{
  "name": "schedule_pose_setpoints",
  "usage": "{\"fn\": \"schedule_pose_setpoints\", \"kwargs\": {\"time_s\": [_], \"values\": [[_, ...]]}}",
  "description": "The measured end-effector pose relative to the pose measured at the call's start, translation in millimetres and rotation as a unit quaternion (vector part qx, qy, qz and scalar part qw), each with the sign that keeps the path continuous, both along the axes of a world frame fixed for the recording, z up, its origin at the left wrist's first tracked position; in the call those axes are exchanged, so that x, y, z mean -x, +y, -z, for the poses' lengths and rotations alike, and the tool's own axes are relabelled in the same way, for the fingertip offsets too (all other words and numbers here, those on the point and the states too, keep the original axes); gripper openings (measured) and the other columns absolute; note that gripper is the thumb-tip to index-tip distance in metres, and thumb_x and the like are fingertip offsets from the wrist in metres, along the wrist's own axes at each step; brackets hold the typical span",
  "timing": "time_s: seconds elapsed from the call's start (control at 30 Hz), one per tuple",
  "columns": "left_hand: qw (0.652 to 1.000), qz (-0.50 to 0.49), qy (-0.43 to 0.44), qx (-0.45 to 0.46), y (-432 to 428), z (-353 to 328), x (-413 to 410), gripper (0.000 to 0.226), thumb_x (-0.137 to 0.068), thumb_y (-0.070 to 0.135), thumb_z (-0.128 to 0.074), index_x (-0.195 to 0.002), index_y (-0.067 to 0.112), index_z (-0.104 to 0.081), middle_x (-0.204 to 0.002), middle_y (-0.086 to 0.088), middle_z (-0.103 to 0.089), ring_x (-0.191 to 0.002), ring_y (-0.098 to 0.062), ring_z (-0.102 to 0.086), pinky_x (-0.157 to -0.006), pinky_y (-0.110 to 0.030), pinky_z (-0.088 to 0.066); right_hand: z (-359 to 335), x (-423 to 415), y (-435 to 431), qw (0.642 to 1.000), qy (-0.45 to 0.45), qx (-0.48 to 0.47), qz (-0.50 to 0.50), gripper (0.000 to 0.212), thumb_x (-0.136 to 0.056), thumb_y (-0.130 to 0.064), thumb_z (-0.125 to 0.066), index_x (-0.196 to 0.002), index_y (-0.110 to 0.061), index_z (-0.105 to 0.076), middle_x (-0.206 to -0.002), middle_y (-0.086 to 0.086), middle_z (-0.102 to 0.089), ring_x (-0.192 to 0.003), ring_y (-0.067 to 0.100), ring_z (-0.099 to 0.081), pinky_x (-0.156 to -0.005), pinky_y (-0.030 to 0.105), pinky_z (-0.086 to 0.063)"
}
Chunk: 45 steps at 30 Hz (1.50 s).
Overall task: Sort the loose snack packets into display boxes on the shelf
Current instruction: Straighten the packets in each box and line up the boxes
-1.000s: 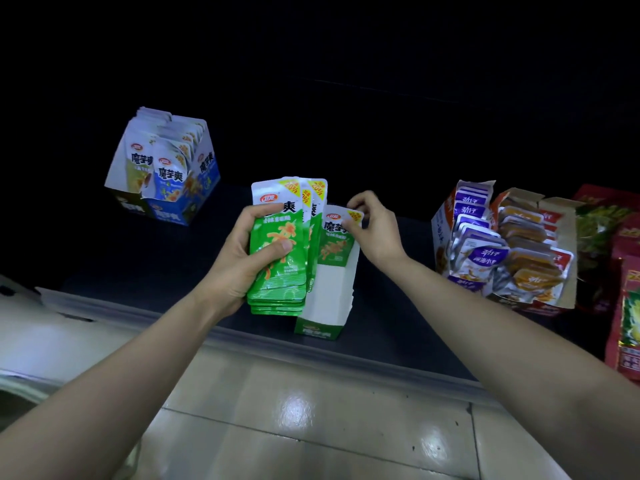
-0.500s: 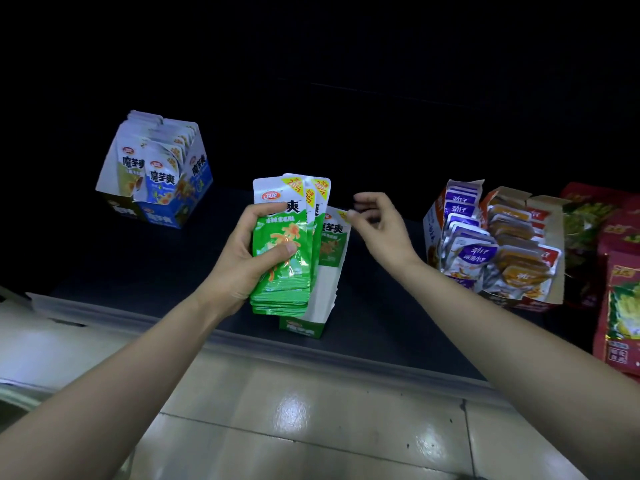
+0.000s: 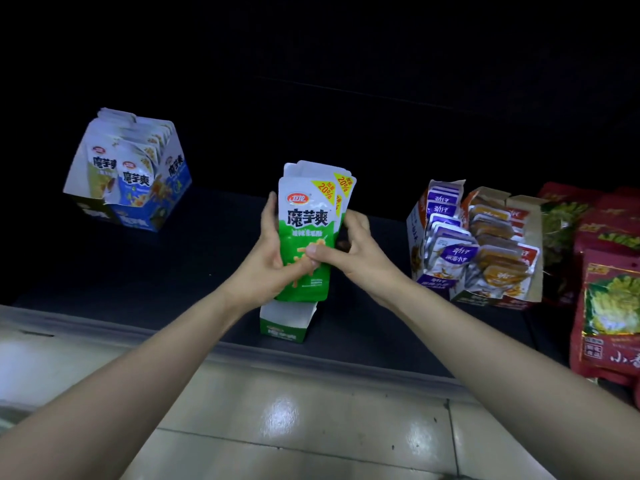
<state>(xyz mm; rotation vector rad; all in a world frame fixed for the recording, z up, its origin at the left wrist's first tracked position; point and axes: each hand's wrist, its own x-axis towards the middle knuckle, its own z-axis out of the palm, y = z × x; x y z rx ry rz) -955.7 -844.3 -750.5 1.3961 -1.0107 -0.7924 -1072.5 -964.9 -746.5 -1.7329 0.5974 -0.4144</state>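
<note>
Green packet stack: fingers of left hand and right hand (just arrived) clamp it above its box.

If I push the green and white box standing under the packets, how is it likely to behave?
The green and white box looks like thin cardboard with an open top, so probably light and easy to dent. It stands free near the shelf edge, so a push may slide or tip it.

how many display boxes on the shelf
4: blue box at left, green box under the held packets, purple-packet box and orange-packet box side by side at right; others may hide in the dark.
</note>
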Motion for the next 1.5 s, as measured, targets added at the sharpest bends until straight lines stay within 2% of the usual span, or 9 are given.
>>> {"fn": "schedule_pose_setpoints", "kwargs": {"time_s": [0.1,0.23,0.4,0.57,0.67,0.83,1.03,1.33,1.5], "values": [[1.0,-0.014,-0.015,0.007,0,8,-9,0.084,-0.083,0.006,-0.071,-0.146,0.007,-0.015,-0.114,0.01,-0.063,-0.1,-0.003,-0.065,-0.076,-0.019,-0.053,4,-5,9,1.0,0.005,0.02,-0.012,0.07,-0.074,-0.042,-0.069,-0.136,-0.04,-0.036,-0.138,-0.004,-0.039,-0.136,0.012,-0.024,-0.118,0.042,-0.023],[1.0,0.003,-0.028,0.003,0,15,-15,0.074,-0.083,0.011,-0.069,-0.14,0.012,-0.022,-0.12,0.006,-0.06,-0.109,-0.008,-0.062,-0.083,-0.024,-0.053,9,-4,13,0.994,0.052,0.097,-0.003,0.073,-0.082,-0.043,-0.065,-0.143,-0.037,-0.025,-0.13,-0.005,-0.036,-0.131,0.016,-0.023,-0.116,0.044,-0.018],[0.983,-0.029,-0.175,-0.05,3,20,-19,0.077,-0.075,0.053,-0.065,-0.136,0.025,-0.029,-0.126,0.007,-0.044,-0.127,-0.016,-0.04,-0.105,-0.036,-0.038,10,1,16,0.982,0.047,0.181,-0.006,0.066,-0.089,-0.037,-0.063,-0.144,-0.024,-0.03,-0.113,-0.03,-0.025,-0.099,-0.011,-0.016,-0.101,0.026,-0.015],[0.953,-0.067,-0.275,-0.104,2,20,-16,0.082,-0.066,0.071,-0.048,-0.133,0.026,-0.03,-0.117,0.034,-0.02,-0.105,0.011,-0.012,-0.105,-0.032,-0.016,18,-2,17,0.974,0.036,0.222,0.005,0.056,-0.09,-0.037,-0.058,-0.138,-0.017,-0.037,-0.116,-0.034,-0.026,-0.107,-0.011,-0.015,-0.099,0.024,-0.014],[0.957,-0.083,-0.254,-0.117,-2,23,-27,0.079,-0.071,0.063,-0.058,-0.134,0.024,-0.03,-0.122,0.009,-0.032,-0.119,-0.006,-0.02,-0.1,-0.03,-0.02,19,-8,11,0.98,0.025,0.199,0.009,0.048,-0.095,-0.024,-0.06,-0.137,-0.018,-0.038,-0.114,-0.027,-0.038,-0.115,-0.002,-0.025,-0.1,0.03,-0.021],[0.946,-0.083,-0.27,-0.16,-6,34,-28,0.076,-0.084,0.036,-0.072,-0.143,0.021,-0.026,-0.14,-0.006,-0.022,-0.134,-0.028,-0.014,-0.109,-0.039,-0.021,32,-9,6,0.979,0.041,0.2,0.007,0.041,-0.097,-0.023,-0.056,-0.134,-0.02,-0.041,-0.124,-0.013,-0.043,-0.119,0.0,-0.026,-0.106,0.034,-0.023],[0.901,-0.093,-0.408,-0.11,1,47,-35,0.105,-0.068,0.063,-0.061,-0.149,0.013,-0.016,-0.152,-0.009,-0.017,-0.143,-0.028,-0.011,-0.112,-0.048,-0.016,43,-7,6,0.949,0.064,0.309,0.009,0.066,-0.088,-0.037,-0.059,-0.144,-0.013,-0.035,-0.137,-0.005,-0.035,-0.134,0.01,-0.016,-0.105,0.032,-0.017],[0.937,-0.022,-0.309,-0.158,18,55,-42,0.106,-0.074,0.051,-0.059,-0.149,0.042,0.016,-0.155,0.022,0.013,-0.148,-0.018,-0.013,-0.114,-0.055,-0.027,49,-10,8,0.964,0.07,0.255,0.037,0.088,-0.086,-0.046,-0.059,-0.156,-0.021,-0.012,-0.158,0.007,-0.004,-0.145,0.021,-0.004,-0.118,0.038,-0.013],[0.938,-0.004,-0.289,-0.191,1,49,-36,0.116,-0.075,0.029,-0.063,-0.136,0.054,0.032,-0.159,0.012,0.021,-0.149,-0.024,-0.011,-0.104,-0.057,-0.039,43,-12,1,0.987,0.058,0.15,-0.003,0.096,-0.092,-0.03,-0.064,-0.155,-0.025,0.008,-0.161,0.0,0.013,-0.146,0.001,0.008,-0.122,0.037,-0.017]]}}
